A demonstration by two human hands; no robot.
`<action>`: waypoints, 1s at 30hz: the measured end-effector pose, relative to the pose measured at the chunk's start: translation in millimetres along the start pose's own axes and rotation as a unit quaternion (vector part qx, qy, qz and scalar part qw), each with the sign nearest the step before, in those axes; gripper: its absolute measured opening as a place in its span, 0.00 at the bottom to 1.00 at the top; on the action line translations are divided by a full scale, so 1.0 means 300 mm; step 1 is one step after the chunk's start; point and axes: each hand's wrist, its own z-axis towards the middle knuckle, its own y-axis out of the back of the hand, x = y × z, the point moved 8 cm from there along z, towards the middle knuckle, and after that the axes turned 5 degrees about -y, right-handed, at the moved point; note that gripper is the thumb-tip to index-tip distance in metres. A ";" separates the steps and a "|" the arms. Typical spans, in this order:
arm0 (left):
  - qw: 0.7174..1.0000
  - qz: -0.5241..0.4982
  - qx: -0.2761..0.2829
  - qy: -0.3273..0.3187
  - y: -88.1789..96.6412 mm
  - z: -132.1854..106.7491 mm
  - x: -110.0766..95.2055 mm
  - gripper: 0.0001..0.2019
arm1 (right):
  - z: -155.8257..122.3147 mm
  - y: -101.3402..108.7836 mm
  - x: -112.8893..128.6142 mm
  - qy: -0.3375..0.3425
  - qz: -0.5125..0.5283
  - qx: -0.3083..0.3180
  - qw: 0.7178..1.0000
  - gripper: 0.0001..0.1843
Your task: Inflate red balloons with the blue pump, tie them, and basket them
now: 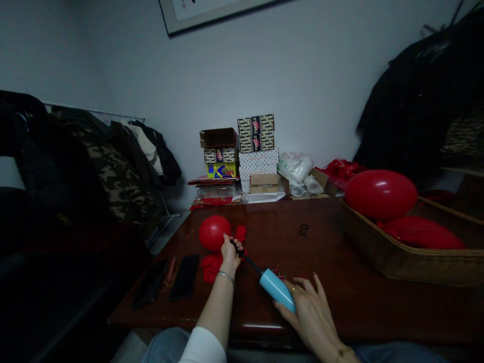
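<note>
My left hand (pixel 229 253) is closed round the neck of a small, partly blown red balloon (pixel 214 232), pinching it onto the black nozzle of a light blue hand pump (pixel 277 287). My right hand (pixel 312 308) lies against the pump's rear end with its fingers spread. The pump runs slantwise across the dark wooden table (pixel 321 252). Several flat red balloons (pixel 212 264) lie under and beside my left hand.
Two dark phones (pixel 168 280) lie at the table's left edge. A wicker basket (pixel 378 252) at right holds big red balloons (pixel 380 194). Stacked boxes (pixel 257 151) and plastic bags stand at the back. Coats hang on a rack at left.
</note>
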 end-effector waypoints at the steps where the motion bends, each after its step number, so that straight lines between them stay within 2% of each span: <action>1: 1.000 0.005 0.002 0.001 -0.002 -0.004 0.005 0.17 | 0.012 -0.005 0.010 -0.004 0.003 0.002 1.000 0.19; 9: 0.999 0.022 0.014 0.020 -0.011 -0.041 0.080 0.19 | 0.124 -0.067 0.087 0.002 -0.017 0.002 1.000 0.20; 13: 0.999 0.040 0.018 0.008 0.006 -0.034 0.087 0.19 | 0.145 -0.086 0.103 -0.005 -0.025 0.010 1.000 0.21; 19: 0.999 0.036 -0.004 0.008 0.036 -0.013 0.070 0.16 | 0.109 -0.079 0.100 0.012 -0.013 0.009 1.000 0.22; 30: 1.000 0.019 -0.014 -0.008 0.044 0.027 -0.034 0.16 | -0.017 -0.027 -0.028 0.030 0.009 0.008 0.999 0.22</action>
